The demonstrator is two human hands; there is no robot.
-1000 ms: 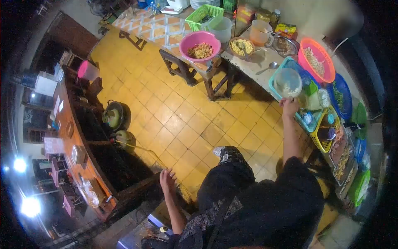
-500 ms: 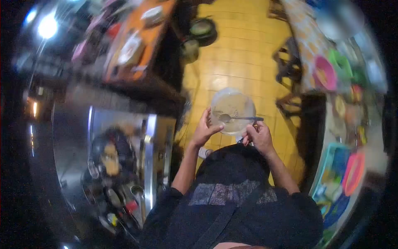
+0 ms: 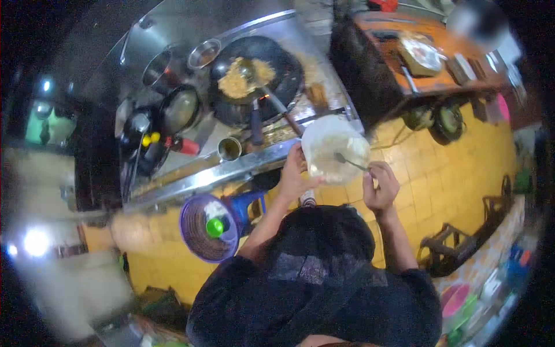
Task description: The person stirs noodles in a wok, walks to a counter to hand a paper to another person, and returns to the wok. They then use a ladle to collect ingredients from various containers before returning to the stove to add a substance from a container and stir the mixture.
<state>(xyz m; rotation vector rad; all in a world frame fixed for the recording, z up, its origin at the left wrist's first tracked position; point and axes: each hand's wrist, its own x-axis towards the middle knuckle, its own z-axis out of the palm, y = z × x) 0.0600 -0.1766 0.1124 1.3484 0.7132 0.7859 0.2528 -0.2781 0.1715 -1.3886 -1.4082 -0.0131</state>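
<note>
My left hand (image 3: 295,176) grips the near left side of a white, translucent plastic tub (image 3: 334,130), thumb at its lower rim. Inside it is something pale that I cannot make out. In my right hand (image 3: 381,186), closed fingers pinch the handle of a spoon (image 3: 347,161), whose bowl end hangs over the tub's opening. Just past the tub, a wok (image 3: 272,52) rests on the stove with fried yellow-brown food (image 3: 234,81) and a long-handled ladle (image 3: 272,97) in it.
Along the stove's front edge (image 3: 214,180) stand a metal cup (image 3: 229,149) and several pans. A purple basket (image 3: 185,228) is on the yellow-tiled floor (image 3: 445,173) at lower left. An orange table (image 3: 428,87) stands at upper right, dark wooden stools (image 3: 448,246) at lower right.
I have turned left, so the stove and wok now lie ahead and the orange table has shifted right. The tub and spoon stay in my hands; the spoon's handle now slants down toward my right hand.
</note>
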